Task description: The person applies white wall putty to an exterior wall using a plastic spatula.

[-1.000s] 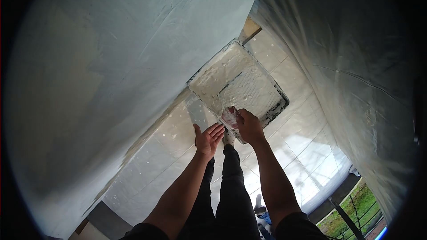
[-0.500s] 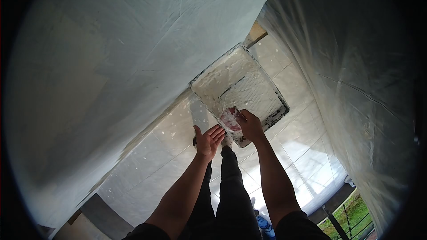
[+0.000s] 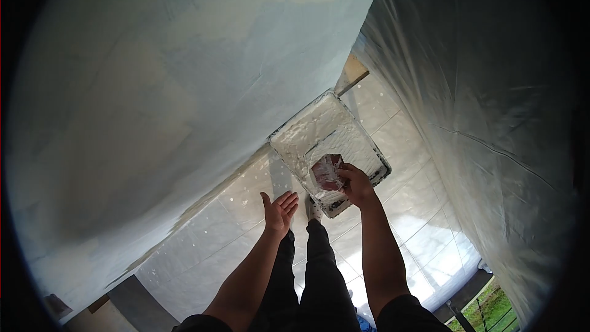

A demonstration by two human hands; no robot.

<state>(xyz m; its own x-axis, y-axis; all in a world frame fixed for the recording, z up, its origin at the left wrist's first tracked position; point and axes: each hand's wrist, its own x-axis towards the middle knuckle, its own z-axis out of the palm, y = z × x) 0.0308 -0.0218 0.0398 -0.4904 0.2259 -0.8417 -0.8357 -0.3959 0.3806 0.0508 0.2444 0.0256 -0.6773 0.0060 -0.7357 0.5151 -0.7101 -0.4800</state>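
Over the tiled floor (image 3: 215,233), the right hand (image 3: 355,185) gripped a reddish object (image 3: 326,172) above the paint tray (image 3: 307,132); the left hand (image 3: 278,212) was spread open, empty, just beside.

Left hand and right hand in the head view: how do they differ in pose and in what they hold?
The left hand is open, palm toward the camera and empty; the right hand is closed on a reddish, paint-smeared tool. The left hand hangs over the pale tiled floor; the right hand is over the white-coated rectangular paint tray. Both are bare, with arms stretched forward.
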